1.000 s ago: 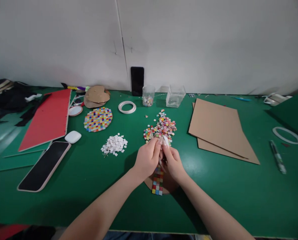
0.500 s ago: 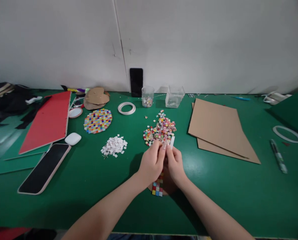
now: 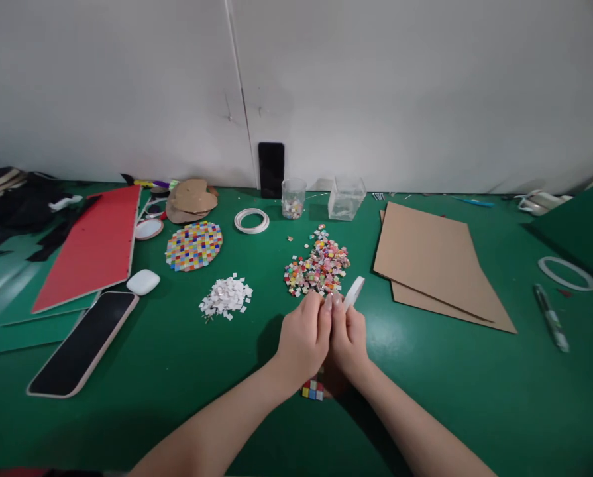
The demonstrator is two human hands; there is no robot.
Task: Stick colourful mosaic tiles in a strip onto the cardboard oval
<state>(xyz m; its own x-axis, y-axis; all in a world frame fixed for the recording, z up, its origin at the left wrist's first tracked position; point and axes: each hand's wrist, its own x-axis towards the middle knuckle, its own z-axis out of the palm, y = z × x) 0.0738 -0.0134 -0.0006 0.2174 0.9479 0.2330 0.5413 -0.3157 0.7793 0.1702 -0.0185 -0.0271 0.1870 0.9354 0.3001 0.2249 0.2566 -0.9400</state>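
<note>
My left hand (image 3: pixel 303 341) and my right hand (image 3: pixel 348 338) are pressed together over the green table (image 3: pixel 177 358), fingertips pinched. My right hand holds a white tape roll (image 3: pixel 354 292) that sticks up to the right; my left fingertips pinch at the tape beside it. Under the hands lies a cardboard piece with coloured mosaic tiles (image 3: pixel 313 390), mostly hidden. Just beyond the fingers is a pile of loose coloured tiles (image 3: pixel 319 265). A heap of small white squares (image 3: pixel 225 296) lies to the left.
A finished mosaic disc (image 3: pixel 193 246), cardboard cutouts (image 3: pixel 191 197), another tape ring (image 3: pixel 252 220), two clear cups (image 3: pixel 293 197) and an upright phone (image 3: pixel 271 170) sit further back. Brown cardboard sheets (image 3: pixel 435 265) lie right, a pen (image 3: pixel 551 318) beyond; a red board (image 3: pixel 92 248), phone (image 3: pixel 82 342) and white case (image 3: pixel 143 281) lie left.
The white tape roll has come up and out to the right of my right hand. Both hands stayed joined and now cover more of the tiled cardboard piece.
</note>
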